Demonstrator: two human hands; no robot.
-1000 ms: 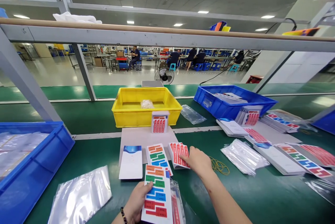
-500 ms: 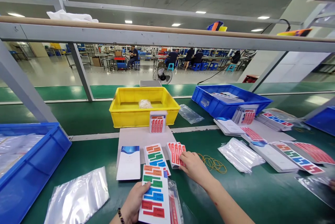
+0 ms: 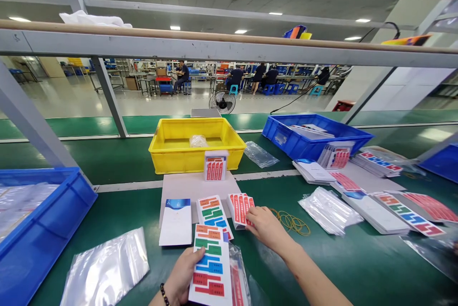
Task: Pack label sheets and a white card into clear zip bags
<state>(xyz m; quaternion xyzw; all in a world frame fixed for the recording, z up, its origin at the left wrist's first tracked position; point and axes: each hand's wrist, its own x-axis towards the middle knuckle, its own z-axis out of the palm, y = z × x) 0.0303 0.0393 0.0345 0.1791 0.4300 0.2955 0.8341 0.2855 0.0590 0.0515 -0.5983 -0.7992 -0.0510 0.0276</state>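
Observation:
My left hand (image 3: pixel 184 270), with a beaded bracelet at the wrist, grips a white sheet of coloured labels (image 3: pixel 210 268), thumb on top. Beneath that sheet, a clear plastic bag (image 3: pixel 239 268) with red-printed contents partly shows. My right hand (image 3: pixel 266 229) has its curled fingers at the right edge of a stack of red label sheets (image 3: pixel 239 208); its fingertips are partly hidden. Between the hands lies another stack of coloured label sheets (image 3: pixel 214 213). To its left is a pile of white booklets (image 3: pixel 176 225) with blue tops.
A yellow bin (image 3: pixel 186 158) stands behind the stacks, a small holder of red labels (image 3: pixel 215 167) at its front. Blue bins (image 3: pixel 46 229) flank the bench. Clear bags (image 3: pixel 107 268) lie left, rubber bands (image 3: pixel 293 222) right. Another person's hand shows at the far right edge.
Both hands stay almost where they were, with the same sheet in the left. The view has shifted very slightly.

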